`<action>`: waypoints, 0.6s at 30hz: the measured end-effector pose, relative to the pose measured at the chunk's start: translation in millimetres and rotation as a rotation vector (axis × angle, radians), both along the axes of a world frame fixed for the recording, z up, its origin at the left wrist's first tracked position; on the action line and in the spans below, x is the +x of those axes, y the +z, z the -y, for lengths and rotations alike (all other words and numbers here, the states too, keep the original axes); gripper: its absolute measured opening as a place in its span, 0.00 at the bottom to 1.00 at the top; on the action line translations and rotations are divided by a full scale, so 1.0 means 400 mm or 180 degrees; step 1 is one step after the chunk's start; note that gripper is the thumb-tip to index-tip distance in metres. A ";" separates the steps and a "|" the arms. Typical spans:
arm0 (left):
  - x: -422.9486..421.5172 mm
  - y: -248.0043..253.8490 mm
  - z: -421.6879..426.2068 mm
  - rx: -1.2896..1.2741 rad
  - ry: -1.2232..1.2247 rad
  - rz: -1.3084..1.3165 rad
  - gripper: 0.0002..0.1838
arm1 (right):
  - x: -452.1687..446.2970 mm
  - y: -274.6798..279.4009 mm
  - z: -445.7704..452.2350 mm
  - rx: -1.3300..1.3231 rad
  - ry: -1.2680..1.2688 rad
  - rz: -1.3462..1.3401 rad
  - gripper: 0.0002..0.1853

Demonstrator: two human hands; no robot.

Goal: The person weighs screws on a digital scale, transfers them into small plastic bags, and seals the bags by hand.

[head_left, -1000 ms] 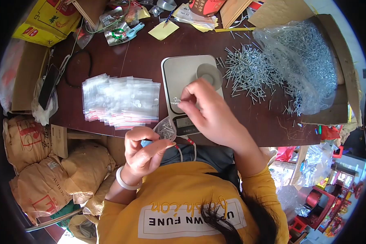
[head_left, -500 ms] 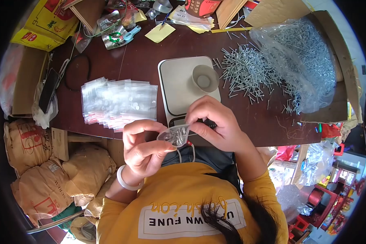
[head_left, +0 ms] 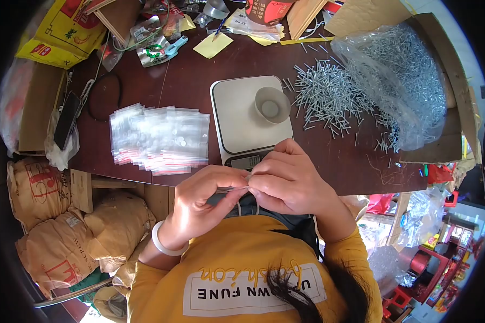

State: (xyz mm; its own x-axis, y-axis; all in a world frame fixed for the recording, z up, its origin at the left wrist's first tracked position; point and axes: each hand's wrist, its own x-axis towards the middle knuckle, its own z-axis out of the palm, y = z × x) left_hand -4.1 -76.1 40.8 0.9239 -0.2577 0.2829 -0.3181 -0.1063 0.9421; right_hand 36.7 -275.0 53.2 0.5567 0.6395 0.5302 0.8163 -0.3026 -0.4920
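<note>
My left hand (head_left: 207, 196) and my right hand (head_left: 288, 180) meet at the table's front edge. Both pinch the top of a small clear zip bag (head_left: 233, 189), of which only a thin edge shows; its contents are hidden. Just beyond my fingers lies a kitchen scale (head_left: 234, 121) with a lit display. A grey cup (head_left: 273, 105) stands on its plate, seemingly with nothing inside. Left of the scale, a fanned stack of clear zip bags (head_left: 161, 137) with red edges is spread out. To the right is a heap of loose silver screws (head_left: 328, 94).
A large clear plastic bag full of screws (head_left: 409, 81) lies in an opened cardboard box (head_left: 466, 81) at the right. Yellow paper (head_left: 213, 45), a light-blue-handled tool (head_left: 175, 46) and a red tub (head_left: 269, 9) are at the back. A phone (head_left: 66, 121) rests at the left.
My hands have come together along the bag's mouth. Before, the bag stood open with screws showing inside; now it is seen edge-on with its top pinched.
</note>
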 end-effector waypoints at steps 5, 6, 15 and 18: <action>-0.006 0.023 0.002 0.0166 -0.0242 0.0081 0.09 | -0.010 0.005 -0.008 -0.0016 0.0153 0.0201 0.13; -0.006 0.021 0.004 0.0086 -0.0324 0.0066 0.08 | -0.014 0.009 -0.008 -0.0007 0.0158 0.0234 0.15; 0.036 -0.015 -0.034 -0.0682 0.0225 -0.0830 0.05 | 0.043 -0.002 0.009 0.0191 -0.0433 0.0211 0.15; 0.083 -0.044 -0.020 -0.0678 0.0600 -0.0825 0.04 | 0.058 -0.006 0.005 -0.0064 -0.0780 0.0176 0.11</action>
